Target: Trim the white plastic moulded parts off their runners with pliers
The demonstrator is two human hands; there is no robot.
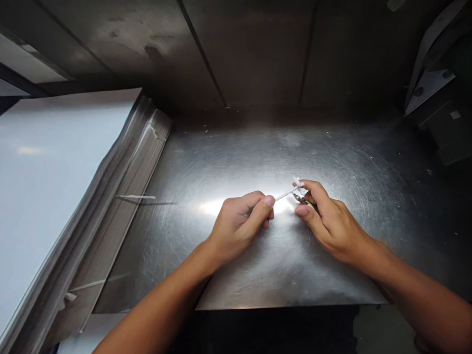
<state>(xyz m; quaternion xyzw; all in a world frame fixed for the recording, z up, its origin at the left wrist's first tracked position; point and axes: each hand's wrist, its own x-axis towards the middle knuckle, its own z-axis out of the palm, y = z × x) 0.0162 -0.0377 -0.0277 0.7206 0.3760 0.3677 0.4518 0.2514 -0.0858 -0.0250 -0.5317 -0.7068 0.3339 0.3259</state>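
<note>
1. Head view, left hand. The left hand (241, 221) is closed, its thumb pressing a slender white piece (284, 194) against the bent fingers. The piece projects from this pinch toward the right hand, slightly raised at its far end, above the middle of the tabletop (258, 152).

2. Head view, right hand. The right hand (335, 226) is closed around a small nipper-like tool (302, 200), its handles mostly hidden in the palm. The dark metal tip lies just beside the underside of the white piece; contact cannot be told. The index fingertip is beside the irregular white end (297, 183), perhaps touching it.

3. Head view, step in hand. The two hands are near each other but apart, bridged by the white piece. The arrangement suggests fine work at its far end, the left hand steadying and the right hand guiding the tool.

4. Head view, demands of the next move. Judged from this pose, it calls for a firm left pinch and exact placing of the tool tip, clear of the right fingertip.

5. Head view, surroundings. A tall stack of sheets (62, 147) stands at the left; a thin white strip (142, 197) projects from its side.
</note>
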